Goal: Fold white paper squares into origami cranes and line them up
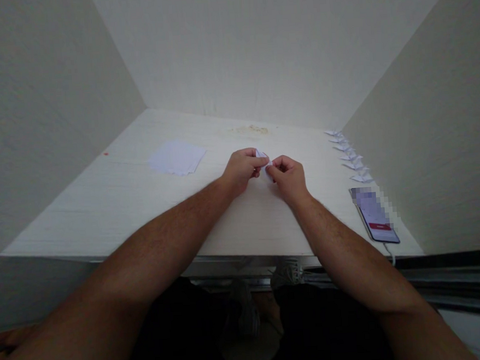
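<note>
Plain off-white walls (231, 54) closed in the back and both sides. Pale, faintly streaked wooden desk (226, 219) sat between them. Loose, fanned stack of thin white paper sheets (176, 158) lay left of the hands. Row of small, pointed, folded white paper shapes (361, 178) ran along the right wall; dark-edged phone (372, 214) was just nearer, white cable (390, 253) attached. Left hand (241, 170) and right hand (292, 178) both pinched the small folded white paper piece (260, 154) mid-desk, fingers partly hiding it. Yellowish stain (258, 129) behind, tiny red speck (105, 154) far left.
</note>
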Demonstrator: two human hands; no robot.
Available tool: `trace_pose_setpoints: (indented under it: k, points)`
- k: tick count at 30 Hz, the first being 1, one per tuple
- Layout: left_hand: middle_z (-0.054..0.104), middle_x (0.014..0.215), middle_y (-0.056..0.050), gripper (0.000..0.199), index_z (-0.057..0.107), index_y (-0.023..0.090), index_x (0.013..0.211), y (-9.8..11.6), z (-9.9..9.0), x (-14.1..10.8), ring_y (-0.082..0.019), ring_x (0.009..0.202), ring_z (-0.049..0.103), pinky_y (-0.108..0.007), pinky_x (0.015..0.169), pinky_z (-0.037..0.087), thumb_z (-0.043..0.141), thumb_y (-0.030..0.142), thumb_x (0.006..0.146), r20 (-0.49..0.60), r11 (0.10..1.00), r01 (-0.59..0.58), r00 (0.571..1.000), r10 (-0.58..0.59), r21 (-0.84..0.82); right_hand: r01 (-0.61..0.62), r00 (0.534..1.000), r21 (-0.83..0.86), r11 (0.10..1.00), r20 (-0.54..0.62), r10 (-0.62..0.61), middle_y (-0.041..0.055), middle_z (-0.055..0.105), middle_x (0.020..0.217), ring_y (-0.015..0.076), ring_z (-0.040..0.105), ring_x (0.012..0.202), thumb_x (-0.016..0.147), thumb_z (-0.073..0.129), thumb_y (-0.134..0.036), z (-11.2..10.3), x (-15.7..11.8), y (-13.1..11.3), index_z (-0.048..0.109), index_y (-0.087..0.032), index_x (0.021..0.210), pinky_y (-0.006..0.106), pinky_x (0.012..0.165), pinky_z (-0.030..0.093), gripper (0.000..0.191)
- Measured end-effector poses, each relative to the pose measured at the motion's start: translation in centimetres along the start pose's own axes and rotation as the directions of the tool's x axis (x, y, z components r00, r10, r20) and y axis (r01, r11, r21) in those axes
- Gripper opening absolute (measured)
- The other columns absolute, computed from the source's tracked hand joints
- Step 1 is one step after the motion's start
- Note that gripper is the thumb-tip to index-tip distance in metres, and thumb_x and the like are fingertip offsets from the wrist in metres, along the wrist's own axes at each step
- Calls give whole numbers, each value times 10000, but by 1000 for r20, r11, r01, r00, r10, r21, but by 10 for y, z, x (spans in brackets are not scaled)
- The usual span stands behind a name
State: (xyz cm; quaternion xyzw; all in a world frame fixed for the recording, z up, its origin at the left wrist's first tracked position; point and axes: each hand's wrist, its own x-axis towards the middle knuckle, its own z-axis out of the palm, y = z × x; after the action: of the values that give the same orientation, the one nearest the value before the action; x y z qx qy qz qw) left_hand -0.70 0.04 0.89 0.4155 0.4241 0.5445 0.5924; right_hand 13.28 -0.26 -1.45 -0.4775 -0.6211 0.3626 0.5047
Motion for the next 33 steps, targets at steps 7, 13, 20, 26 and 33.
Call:
trace_pose_setpoints:
  k: [7,13,20,26,33]
  points:
    - [504,543,19,179,591,151,647,0,0,1,-61,459,443,-196,441,329,742,165,742,-1,1000,11,1000,-11,-21,-23,1000,14,1000,-18,24,-49,534,572,98,436,534,714,672,-300,1,-1,-5,578,-211,669,261,533,333,138]
    - [530,584,7,247,576,154,654,2,-2,0,-71,500,493,-206,477,386,796,221,742,69,1000,7,998,-7,-2,-42,997,10,999,-61,43,-47,524,566,99,434,534,734,662,-294,1,0,-5,565,-213,663,259,527,334,145]
    - [522,516,18,248,583,142,612,3,-1,0,-59,459,462,-212,476,347,809,161,712,54,993,-14,999,7,119,-4,998,-8,1000,-58,3,-45,503,561,96,407,537,765,692,-347,0,1,-3,552,-210,655,258,526,320,225]
    - [494,481,35,235,586,140,586,2,0,1,-49,434,408,-220,470,265,778,127,719,27,976,-113,994,110,187,19,999,-37,999,-40,-21,-29,521,584,104,419,552,793,705,-422,-2,1,-2,574,-208,675,264,529,326,277]
    - [563,586,2,243,625,151,683,8,-3,0,-83,512,493,-210,492,353,797,300,768,60,976,-126,991,117,178,73,988,-123,990,-123,-89,-24,557,654,114,482,625,824,696,-382,2,0,0,632,-207,738,267,599,391,205]
